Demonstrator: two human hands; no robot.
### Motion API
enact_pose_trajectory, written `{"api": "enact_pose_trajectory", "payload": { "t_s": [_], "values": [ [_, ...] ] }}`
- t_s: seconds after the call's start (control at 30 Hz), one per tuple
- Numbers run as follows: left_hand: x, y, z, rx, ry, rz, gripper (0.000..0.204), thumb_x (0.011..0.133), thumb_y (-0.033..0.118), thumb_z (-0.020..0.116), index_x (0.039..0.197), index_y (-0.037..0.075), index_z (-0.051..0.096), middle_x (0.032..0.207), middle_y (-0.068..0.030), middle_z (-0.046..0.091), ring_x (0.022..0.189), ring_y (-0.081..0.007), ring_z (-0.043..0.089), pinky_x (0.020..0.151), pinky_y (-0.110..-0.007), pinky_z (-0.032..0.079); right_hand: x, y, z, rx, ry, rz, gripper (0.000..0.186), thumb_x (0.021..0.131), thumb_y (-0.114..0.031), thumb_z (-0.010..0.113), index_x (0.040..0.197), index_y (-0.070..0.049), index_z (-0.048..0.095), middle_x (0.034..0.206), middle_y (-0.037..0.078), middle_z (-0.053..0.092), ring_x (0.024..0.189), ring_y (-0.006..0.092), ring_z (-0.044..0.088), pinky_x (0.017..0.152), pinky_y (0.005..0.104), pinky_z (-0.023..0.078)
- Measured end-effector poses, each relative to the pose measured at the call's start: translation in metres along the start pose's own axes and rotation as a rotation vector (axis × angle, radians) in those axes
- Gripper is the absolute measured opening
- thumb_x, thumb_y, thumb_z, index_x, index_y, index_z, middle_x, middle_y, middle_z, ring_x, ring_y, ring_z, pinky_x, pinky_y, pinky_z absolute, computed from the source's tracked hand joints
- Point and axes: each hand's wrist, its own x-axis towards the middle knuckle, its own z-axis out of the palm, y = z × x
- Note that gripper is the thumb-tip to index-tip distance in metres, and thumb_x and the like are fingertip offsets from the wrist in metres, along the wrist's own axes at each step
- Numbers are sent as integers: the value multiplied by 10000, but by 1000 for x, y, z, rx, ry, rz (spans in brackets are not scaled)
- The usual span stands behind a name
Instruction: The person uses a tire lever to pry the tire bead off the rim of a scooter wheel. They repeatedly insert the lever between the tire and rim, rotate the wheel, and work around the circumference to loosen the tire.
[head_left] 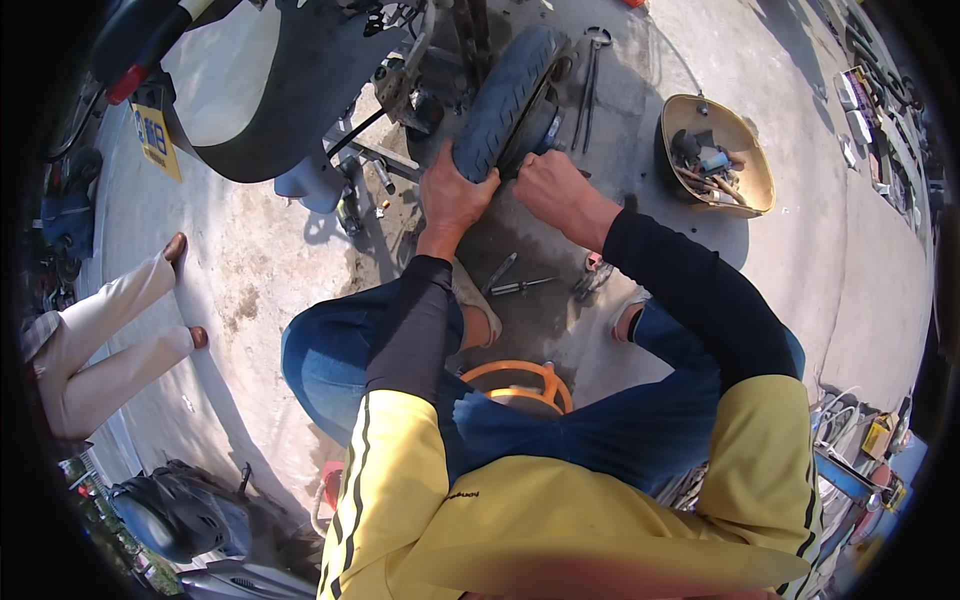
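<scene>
Concrete floor (pixel 825 270): dk treaded tyre (pixel 507 100), L hand (pixel 456 200) gripping it, R hand (pixel 560 190) clenched.

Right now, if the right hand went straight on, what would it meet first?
Likely the lower end of the tyre; the right hand points there, but whether it already touches is unclear.

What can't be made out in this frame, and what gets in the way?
All in the head view:
- Whether the right hand by the tyre holds anything: its own curled fingers hide the palm.
- The rest of the motorcycle: cut off by the top edge.
- Most small parts in the tan-lined tub: too small, overlapping.
- The upper body above the pale trousers: mostly lost at the dark left rim.
</scene>
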Motion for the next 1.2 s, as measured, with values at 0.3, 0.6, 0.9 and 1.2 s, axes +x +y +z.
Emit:
{"api": "enact_pose_trajectory", "payload": {
  "t_s": [0.3, 0.6, 0.9, 1.2],
  "values": [
    [9, 15, -5, -14, -2, 36, 666, 687, 326, 905, 1195, -23, 652, 996, -283, 742, 951, -481, 731, 840, -512, 574, -75, -65, 103, 967, 0, 878, 370, 996, -336, 695, 874, 12, 721, 839, 233, 724, 823, 421, 732, 715, 502, 557],
    [22, 37, -19, 46, -79, -7, 795, 685, 345, 898, 1292, -89, 625, 1040, -323, 733, 964, -489, 734, 855, -498, 593, 33, -235, 205, 1857, 416, 1238, 507, 1031, -431, 688, 897, 58, 667, 685, 195, 603, 632, 297, 517, 666, 447, 467],
    [17, 43, -21, 71, -107, -15, 783, 728, 346, 883, 1349, 2, 552, 1145, -254, 706, 996, -475, 721, 848, -524, 595, 45, -229, 251, 1662, 208, 1214, 550, 1121, -428, 514, 1038, 74, 721, 883, 320, 701, 929, 533, 678, 800, 519, 507],
    [-54, -29, -8, -90, -57, -66, 851, 722, 315, 908, 1415, 18, 514, 1379, -199, 544, 1314, -407, 552, 1069, -462, 526, 15, -185, 286, 1070, -32, 643, 407, 1032, -350, 589, 1306, -61, 669, 1241, 208, 726, 1176, 451, 659, 978, 537, 517]
  ]
}}
